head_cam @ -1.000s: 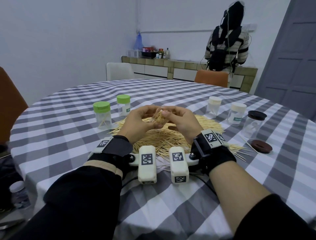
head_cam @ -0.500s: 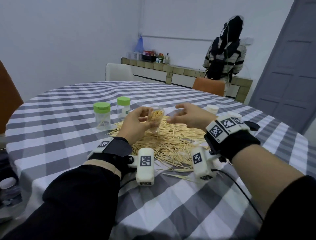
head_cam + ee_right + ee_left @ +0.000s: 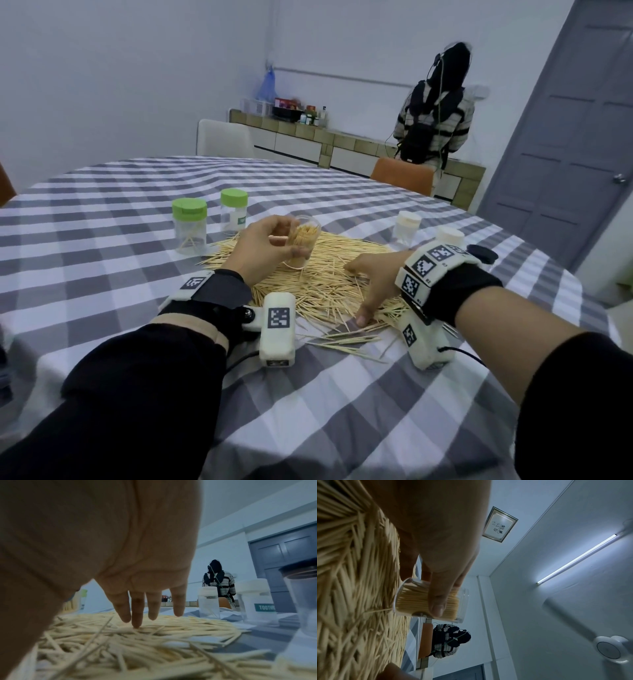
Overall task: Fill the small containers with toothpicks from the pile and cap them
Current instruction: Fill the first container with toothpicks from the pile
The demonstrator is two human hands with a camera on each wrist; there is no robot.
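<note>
My left hand [image 3: 270, 246] grips a clear uncapped container [image 3: 303, 241] packed with toothpicks, held just above the toothpick pile [image 3: 318, 281]. In the left wrist view the thumb lies across the container [image 3: 412, 599] and the pile [image 3: 351, 588] fills the left side. My right hand [image 3: 371, 277] is spread, fingers straight, over the pile's right side. In the right wrist view its fingertips [image 3: 136, 623] touch the pile [image 3: 137, 649]. It holds nothing.
Two green-capped containers [image 3: 189, 224] [image 3: 234, 212] stand left of the pile. White-capped containers [image 3: 407, 224] [image 3: 257, 601] and a dark-lidded one [image 3: 303, 595] stand at the right. A person [image 3: 433, 109] stands at the far counter, beside an orange chair [image 3: 402, 174].
My right hand let go of the container, swung out to the right and came down onto the pile. My left hand keeps holding the filled container at about the same place.
</note>
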